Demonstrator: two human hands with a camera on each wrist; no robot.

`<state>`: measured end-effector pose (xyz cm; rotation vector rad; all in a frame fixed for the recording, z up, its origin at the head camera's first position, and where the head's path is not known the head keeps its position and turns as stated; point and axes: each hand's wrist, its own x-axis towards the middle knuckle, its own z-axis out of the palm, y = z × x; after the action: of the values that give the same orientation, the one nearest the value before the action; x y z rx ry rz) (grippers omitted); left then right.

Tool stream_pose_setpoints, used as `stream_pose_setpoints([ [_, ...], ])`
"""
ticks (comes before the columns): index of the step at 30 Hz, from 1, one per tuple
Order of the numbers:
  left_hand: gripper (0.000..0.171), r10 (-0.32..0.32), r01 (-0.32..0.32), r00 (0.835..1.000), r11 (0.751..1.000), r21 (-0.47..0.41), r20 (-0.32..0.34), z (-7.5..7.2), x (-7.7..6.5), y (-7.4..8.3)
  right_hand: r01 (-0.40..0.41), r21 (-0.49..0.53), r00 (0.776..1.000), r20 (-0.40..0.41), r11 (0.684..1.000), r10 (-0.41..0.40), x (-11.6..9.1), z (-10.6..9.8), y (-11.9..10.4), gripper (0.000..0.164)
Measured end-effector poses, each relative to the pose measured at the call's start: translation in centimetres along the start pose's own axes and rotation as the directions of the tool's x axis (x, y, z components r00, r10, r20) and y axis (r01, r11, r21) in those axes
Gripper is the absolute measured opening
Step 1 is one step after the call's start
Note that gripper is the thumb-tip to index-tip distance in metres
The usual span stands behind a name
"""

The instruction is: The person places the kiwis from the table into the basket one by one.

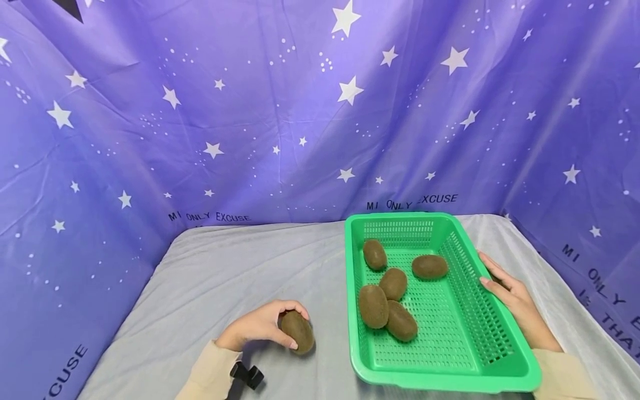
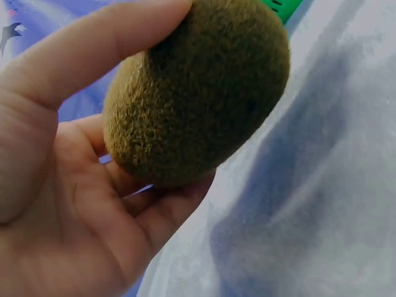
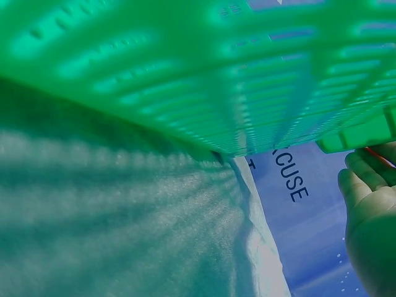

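Note:
Thumb and fingers of my left hand [image 1: 265,325] hold a brown fuzzy kiwi [image 1: 298,333], left of the basket. The left wrist view shows the thumb across one side of the fruit and the fingers behind and below it. My right hand [image 1: 517,303] grips the right rim of a green plastic basket [image 1: 440,380], its thumb at the rim's top. From the right wrist, the fingers [image 3: 365,176] reach up to the underside of the rim. Inside the basket lie several more kiwis [image 1: 373,306], mostly grouped along its left side, with one kiwi [image 1: 430,267] apart toward the right.
A pale grey cloth [image 1: 240,261] covers the table. Purple star-printed curtains [image 1: 280,111] hang behind it and at both sides. A black strap with a small black block [image 1: 247,376] is on the left wrist.

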<state>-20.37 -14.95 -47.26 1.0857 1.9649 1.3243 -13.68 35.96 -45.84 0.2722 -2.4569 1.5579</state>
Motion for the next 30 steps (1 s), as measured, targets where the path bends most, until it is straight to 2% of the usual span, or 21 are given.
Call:
stream_pose_setpoints([
  [4, 0.044, 0.017, -0.016, 1.000, 1.000, 0.018, -0.023, 0.0, 0.2, 0.4, -0.001, 0.003, 1.000, 0.001, 1.000, 0.001, -0.1, 0.0, 0.1, 0.054],
  [8, 0.043, 0.062, -0.060, 0.998, 0.995, 0.076, -0.023, 0.0, 0.3, 0.8, -0.003, 0.099, 1.000, 0.006, 0.995, 0.002, 0.0, 0.2, 0.3, 0.053],
  [11, 0.043, 0.095, -0.092, 0.995, 0.991, 0.102, -0.024, -0.1, 0.5, 1.1, -0.007, 0.106, 1.000, 0.007, 0.994, 0.007, 0.0, 0.3, 0.3, 0.053],
  [13, 0.043, 0.106, -0.102, 0.994, 0.989, 0.106, -0.033, -0.1, 0.6, 1.4, -0.006, 0.066, 1.000, 0.006, 0.998, 0.005, 0.1, 0.3, 0.2, 0.054],
  [15, 0.044, 0.102, -0.096, 0.994, 0.989, 0.109, -0.050, -0.1, 0.7, 1.8, -0.003, 0.023, 1.000, 0.006, 1.000, 0.003, 0.2, 0.2, 0.2, 0.054],
  [22, 0.047, 0.059, -0.042, 0.987, 0.993, 0.112, -0.152, 0.2, 1.2, 2.9, 0.008, 0.025, 1.000, -0.008, 1.000, -0.008, 0.1, 0.1, 0.3, 0.053],
  [30, 0.046, 0.094, -0.080, 0.965, 0.995, 0.066, -0.246, 0.7, 2.5, 5.0, 0.031, 0.044, 0.999, -0.018, 0.999, -0.030, 0.1, 0.0, 0.4, 0.053],
])
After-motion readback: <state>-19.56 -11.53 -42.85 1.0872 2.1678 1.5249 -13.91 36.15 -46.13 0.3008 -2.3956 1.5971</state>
